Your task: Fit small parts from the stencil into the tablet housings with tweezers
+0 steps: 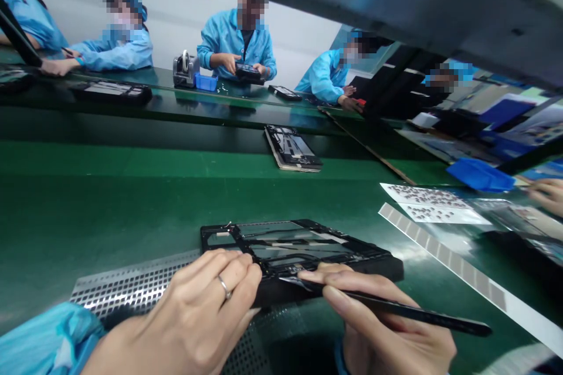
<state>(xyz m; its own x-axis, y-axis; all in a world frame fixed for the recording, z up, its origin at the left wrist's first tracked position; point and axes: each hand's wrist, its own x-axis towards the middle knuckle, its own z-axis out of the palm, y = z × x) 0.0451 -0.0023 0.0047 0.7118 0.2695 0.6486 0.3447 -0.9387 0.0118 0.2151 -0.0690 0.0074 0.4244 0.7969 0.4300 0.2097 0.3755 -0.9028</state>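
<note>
"Head view?"
"Gripping a black-handled tool [422, 314] with the right hand [382, 333] at the open casing [294, 249] on the bench [123, 199]; laying the left hand [193, 307] on its edge, can't tell if clasping."
"Inside?"
"In the casing, grey panels; in the far blue bin [206, 82], can't tell."

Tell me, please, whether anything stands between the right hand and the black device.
Nothing visible does: the right hand holds a tool with its tip at the near edge of the device; the left hand is to one side.
</note>
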